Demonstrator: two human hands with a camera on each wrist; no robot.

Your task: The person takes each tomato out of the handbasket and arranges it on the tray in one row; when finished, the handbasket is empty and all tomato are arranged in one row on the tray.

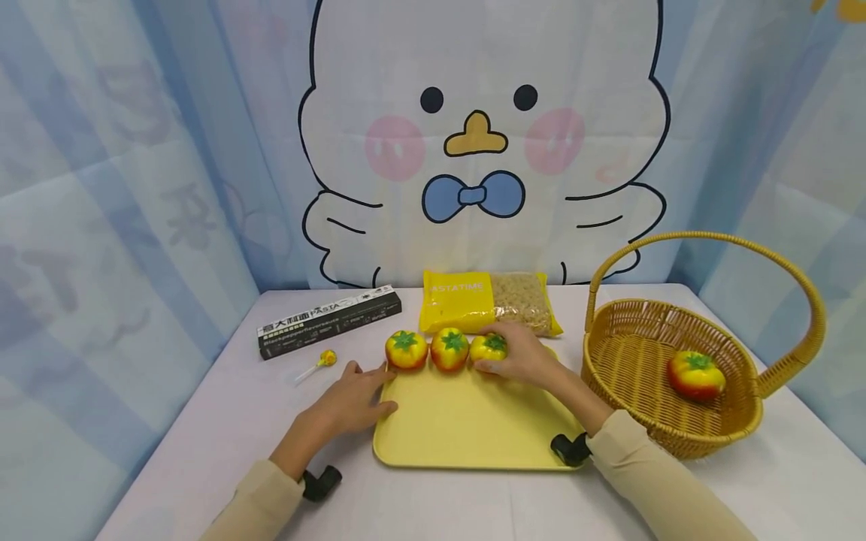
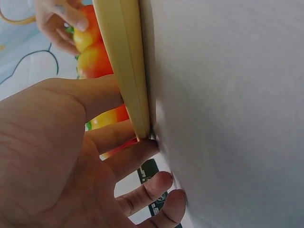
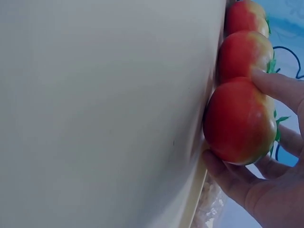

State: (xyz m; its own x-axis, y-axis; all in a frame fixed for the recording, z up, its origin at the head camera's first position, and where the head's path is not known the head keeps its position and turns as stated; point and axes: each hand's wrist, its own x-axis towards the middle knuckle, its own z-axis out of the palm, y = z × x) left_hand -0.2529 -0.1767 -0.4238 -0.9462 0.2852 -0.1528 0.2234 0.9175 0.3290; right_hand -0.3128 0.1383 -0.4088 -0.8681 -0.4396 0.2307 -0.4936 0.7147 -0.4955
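Three red-and-yellow tomatoes with green tops stand in a row along the far edge of the yellow tray [image 1: 467, 428]: a left tomato [image 1: 406, 352], a middle tomato [image 1: 449, 350] and a right tomato [image 1: 484, 347]. My right hand [image 1: 524, 356] holds the right tomato, thumb on its near side and fingers around its other side in the right wrist view. That tomato [image 3: 240, 121] sits low over the tray, right beside the middle one. At the tray's left edge, my left hand [image 1: 348, 400] rests with fingers loosely spread, its thumb and fingertips right at the rim [image 2: 126, 61].
A wicker basket [image 1: 625, 376] with a tall handle stands at the right, with another tomato [image 1: 695, 375] inside. Behind the tray lies a yellow pasta bag [image 1: 460, 303]. A black-and-white pasta box [image 1: 328, 324] and a lollipop [image 1: 326, 358] lie at the left.
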